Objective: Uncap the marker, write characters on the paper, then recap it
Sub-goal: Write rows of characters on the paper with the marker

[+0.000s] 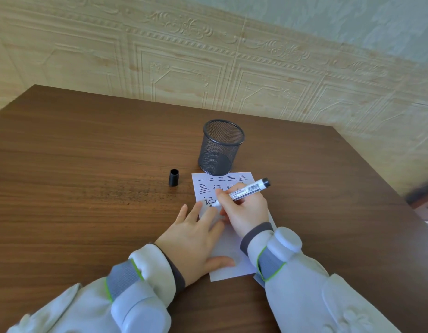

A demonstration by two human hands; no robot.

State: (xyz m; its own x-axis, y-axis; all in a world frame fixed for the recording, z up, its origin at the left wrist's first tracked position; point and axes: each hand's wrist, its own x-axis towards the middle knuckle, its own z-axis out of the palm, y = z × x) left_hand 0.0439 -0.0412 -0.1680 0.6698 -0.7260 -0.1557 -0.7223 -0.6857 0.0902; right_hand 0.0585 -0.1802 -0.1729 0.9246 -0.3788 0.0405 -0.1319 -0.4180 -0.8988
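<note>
Head view: nearest the camera, two forearms in pale padded sleeves (145, 294) with grey wrist bands edged in green are seen reaching onto a dark wood-grain tabletop (75, 179). The left hand (196, 239) is laid flat, fingers straight and slightly spread, pressing on the lower left part of a white sheet of paper (232, 267); its thumb is stretched out across the sheet near the lower edge. The right hand (244, 210) is placed just beside it, resting on the paper, with its fingers curled round a white marker (249, 189). The marker is held tilted, its tip lowered to the paper near the left fingertips and its black rear end raised up and to the right; a barcode label is visible on the barrel. The tip itself is partly hidden by the fingers. Beyond the hands, black characters are seen on the upper part of the paper in three rows, the lowest row being only started at the left. To the left of the paper, apart from it, the black cap (173, 177) is stood upright on the tabletop with its open end up. Further back, a black wire-mesh pen cup (220, 147) is set upright just at the far edge of the paper. Behind the tabletop, a cream embossed wall panel (208, 68) is seen.
</note>
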